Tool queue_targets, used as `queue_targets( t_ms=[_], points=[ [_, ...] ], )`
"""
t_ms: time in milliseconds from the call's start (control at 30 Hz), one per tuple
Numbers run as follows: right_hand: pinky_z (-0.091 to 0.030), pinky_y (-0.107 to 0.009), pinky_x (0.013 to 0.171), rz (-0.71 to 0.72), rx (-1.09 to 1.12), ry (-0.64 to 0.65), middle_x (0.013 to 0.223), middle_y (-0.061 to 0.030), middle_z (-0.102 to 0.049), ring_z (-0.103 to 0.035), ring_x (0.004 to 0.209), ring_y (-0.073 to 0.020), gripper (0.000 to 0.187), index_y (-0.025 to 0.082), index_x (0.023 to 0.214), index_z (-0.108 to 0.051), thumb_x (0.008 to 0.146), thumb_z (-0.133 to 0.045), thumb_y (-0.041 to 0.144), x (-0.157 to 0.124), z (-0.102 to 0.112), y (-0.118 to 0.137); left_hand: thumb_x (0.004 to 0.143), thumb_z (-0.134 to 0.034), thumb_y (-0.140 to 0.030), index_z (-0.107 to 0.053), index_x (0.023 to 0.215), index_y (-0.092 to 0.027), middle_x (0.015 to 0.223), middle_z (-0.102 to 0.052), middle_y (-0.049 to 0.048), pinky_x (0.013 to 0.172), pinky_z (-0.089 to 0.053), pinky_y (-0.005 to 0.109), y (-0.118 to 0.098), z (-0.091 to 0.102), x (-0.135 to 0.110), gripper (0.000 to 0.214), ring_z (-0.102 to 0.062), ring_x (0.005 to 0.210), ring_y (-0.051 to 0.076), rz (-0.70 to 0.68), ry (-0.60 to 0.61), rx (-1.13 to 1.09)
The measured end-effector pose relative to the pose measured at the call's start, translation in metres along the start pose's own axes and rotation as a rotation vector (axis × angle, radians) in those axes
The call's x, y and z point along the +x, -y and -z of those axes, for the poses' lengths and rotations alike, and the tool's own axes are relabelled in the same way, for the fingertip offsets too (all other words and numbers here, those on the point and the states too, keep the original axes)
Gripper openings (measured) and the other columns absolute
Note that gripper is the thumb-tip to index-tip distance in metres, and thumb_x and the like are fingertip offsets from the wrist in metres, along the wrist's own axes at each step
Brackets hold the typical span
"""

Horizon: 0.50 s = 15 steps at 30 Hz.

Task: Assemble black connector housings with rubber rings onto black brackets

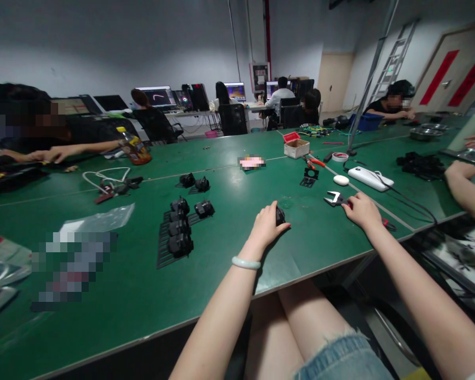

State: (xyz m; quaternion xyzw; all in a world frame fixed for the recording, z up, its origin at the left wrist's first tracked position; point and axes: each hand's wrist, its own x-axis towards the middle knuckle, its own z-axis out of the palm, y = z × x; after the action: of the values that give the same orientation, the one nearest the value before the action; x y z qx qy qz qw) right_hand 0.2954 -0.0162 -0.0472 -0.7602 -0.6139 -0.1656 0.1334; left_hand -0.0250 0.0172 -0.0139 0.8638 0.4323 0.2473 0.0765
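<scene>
My left hand, with a pale bangle on its wrist, is closed around a small black part at the table's front middle; the fingers hide most of that part. To the right, my right hand grips what looks like an adjustable wrench. Its silver jaws point left, and its red and black handle end shows behind the wrist. Left of my left hand, several black ribbed parts stand in a row, with more black parts behind them. A flat black bracket with a round hole lies beyond the wrench.
Behind the wrench are a white oval object, a white power bank with a cable, a tape roll and a small box. A bottle and plastic bag lie left. Other people sit around the green table.
</scene>
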Motion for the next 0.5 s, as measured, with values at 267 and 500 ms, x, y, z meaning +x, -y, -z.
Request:
queue_targets(
  t_ms=[267,500],
  points=[
    [-0.034,-0.029,0.064,0.006,-0.071,0.013,0.084,-0.0114,-0.048,-0.047,0.077,-0.0209,0.033,0.011,0.081,-0.056,0.077,-0.038,0.039,0.001,0.004,0.002,0.064,-0.06,-0.042,-0.028,0.122,-0.015,0.116,-0.044,0.0128,0.09,-0.032,0.038,0.006,-0.004,0.006,0.072,-0.042,0.106,0.025,-0.012,-0.005,-0.079],
    [-0.034,-0.037,0.068,0.006,-0.057,-0.037,0.084,-0.0153,-0.049,-0.045,0.082,-0.0269,0.035,0.008,0.084,-0.055,0.078,-0.038,0.037,0.0,0.009,0.005,0.059,-0.064,-0.04,-0.033,0.12,-0.016,0.115,-0.047,0.0114,0.089,-0.034,0.038,0.01,-0.008,0.012,0.073,-0.044,0.105,0.025,0.004,-0.019,-0.138]
  ],
)
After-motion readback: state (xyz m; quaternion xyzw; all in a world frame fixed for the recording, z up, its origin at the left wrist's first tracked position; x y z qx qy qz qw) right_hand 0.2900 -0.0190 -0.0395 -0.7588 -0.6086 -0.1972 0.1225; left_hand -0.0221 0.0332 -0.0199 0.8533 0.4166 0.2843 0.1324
